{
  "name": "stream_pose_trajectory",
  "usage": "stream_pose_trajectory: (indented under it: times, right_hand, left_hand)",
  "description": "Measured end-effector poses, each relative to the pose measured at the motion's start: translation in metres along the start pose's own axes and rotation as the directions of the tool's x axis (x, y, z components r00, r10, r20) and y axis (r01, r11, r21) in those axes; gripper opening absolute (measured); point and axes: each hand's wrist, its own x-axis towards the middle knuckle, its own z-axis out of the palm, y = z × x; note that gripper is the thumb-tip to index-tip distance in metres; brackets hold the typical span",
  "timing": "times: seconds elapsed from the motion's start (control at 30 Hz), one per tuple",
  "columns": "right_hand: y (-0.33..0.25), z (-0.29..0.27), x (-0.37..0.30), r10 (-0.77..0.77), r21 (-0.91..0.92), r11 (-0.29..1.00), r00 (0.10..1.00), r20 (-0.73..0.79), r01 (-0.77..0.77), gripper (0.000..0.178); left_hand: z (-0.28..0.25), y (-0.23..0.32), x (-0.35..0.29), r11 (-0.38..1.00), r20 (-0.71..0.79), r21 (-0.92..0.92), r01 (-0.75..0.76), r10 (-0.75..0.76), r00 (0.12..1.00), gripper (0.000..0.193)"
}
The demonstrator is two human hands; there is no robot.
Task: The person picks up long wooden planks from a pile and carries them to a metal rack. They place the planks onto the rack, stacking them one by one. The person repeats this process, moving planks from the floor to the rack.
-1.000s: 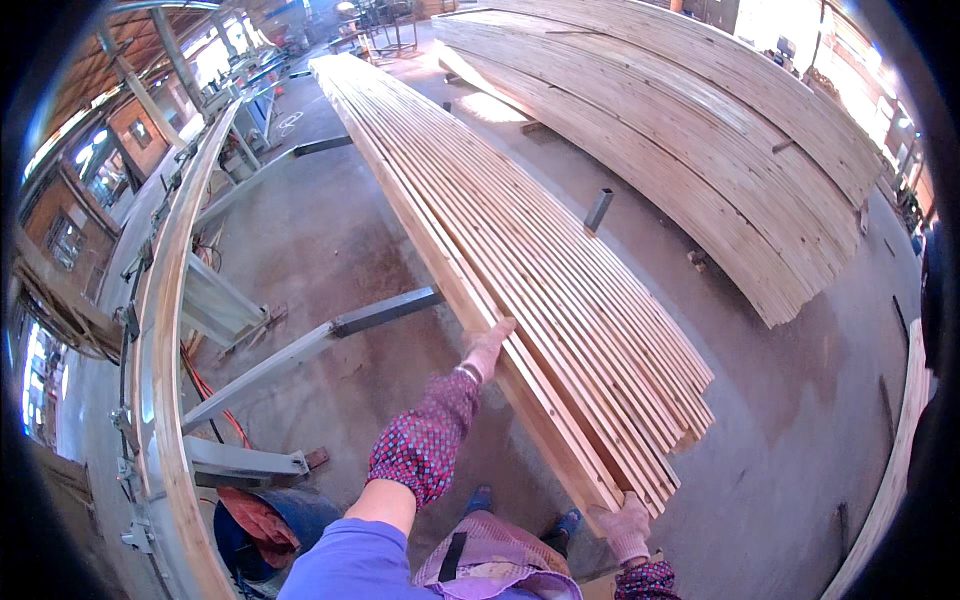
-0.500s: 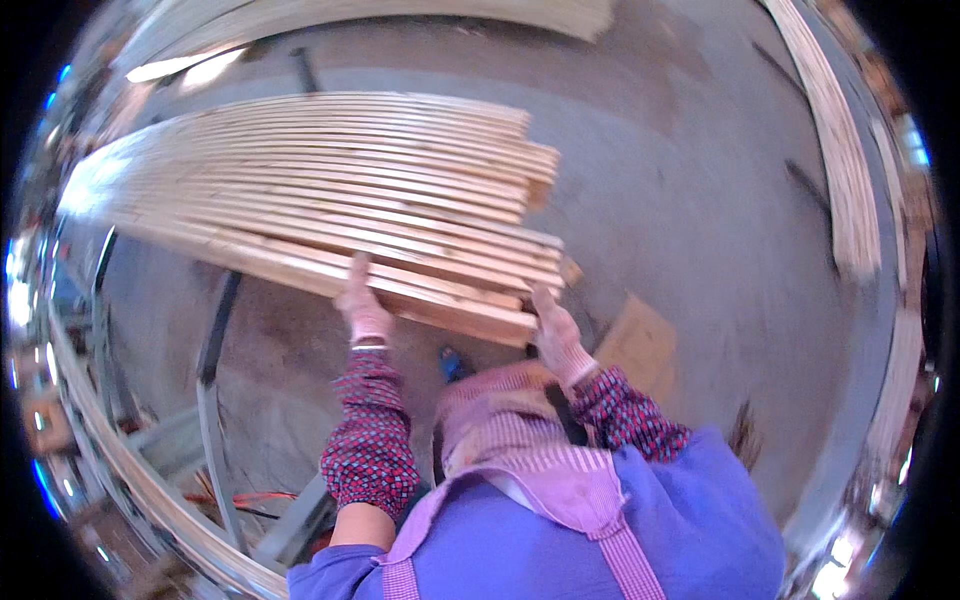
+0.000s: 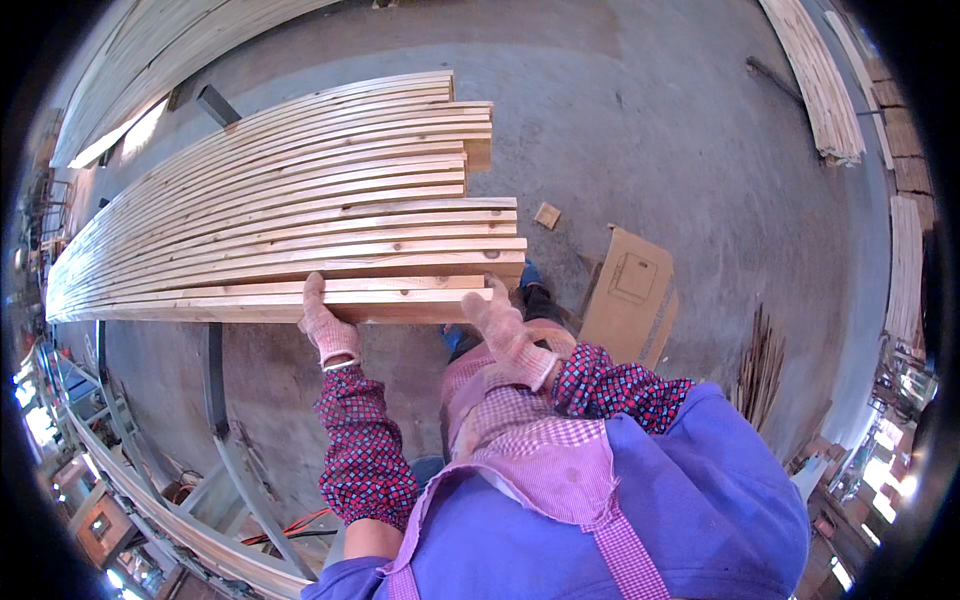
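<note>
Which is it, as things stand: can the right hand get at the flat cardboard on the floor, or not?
Probably not without stooping: the cardboard lies on the floor, while the right hand is at the end of the front boards. Nothing visible covers the cardboard, so the way down looks free.

Free to pass over the floor (image 3: 640, 130) right of the boards (image 3: 300, 195), above a small block (image 3: 547, 215) and some cardboard (image 3: 630, 295), but blocked leftward by the boards themselves, a post (image 3: 218, 107) at their far edge and a dark bar (image 3: 214, 380) jutting from their near edge.
</note>
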Motion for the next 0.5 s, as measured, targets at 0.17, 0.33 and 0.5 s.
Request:
stream_pose_trajectory:
  times: [0.17,0.33,0.5]
  right_hand:
    - [-0.011,-0.004,0.01,0.029,-0.147,0.989,0.997,0.078,-0.018,0.103]
    - [-0.059,-0.018,-0.005,0.113,-0.418,0.907,0.982,0.151,-0.04,0.107]
    - [-0.07,-0.041,-0.003,-0.014,-0.788,0.572,0.963,0.268,0.227,0.091]
  left_hand:
    - [0.0,-0.016,0.008,0.998,-0.033,0.003,-0.058,0.058,0.998,0.072]
    - [0.009,-0.025,0.007,0.999,-0.102,0.012,-0.044,0.045,0.994,0.064]
    - [0.011,-0.03,0.014,0.998,-0.074,0.016,-0.063,0.064,0.995,0.06]
